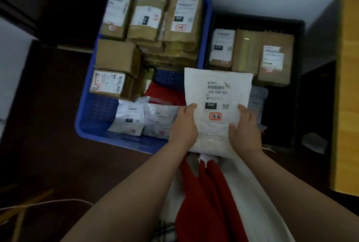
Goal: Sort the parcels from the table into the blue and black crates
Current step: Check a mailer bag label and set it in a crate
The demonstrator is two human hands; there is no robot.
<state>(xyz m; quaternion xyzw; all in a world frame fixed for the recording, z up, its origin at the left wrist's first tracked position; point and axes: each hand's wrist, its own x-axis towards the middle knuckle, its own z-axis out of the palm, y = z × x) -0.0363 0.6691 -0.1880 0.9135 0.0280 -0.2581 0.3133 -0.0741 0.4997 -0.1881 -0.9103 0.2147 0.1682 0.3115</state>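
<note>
The blue crate sits on the floor to the left, crowded with brown boxes at its far end and white mailers at its near end. The black crate stands touching it on the right, with three brown boxes along its far side and its near part mostly dark. Above the seam between them hangs the white parcel, a flat soft bag, its long axis running away from the person. The left hand and right hand each grip a lower side edge, thumbs on top. Its label faces up, showing a barcode, "060" and a red stamp. Neither crate lies clearly nearer; the label probably decides.
</note>
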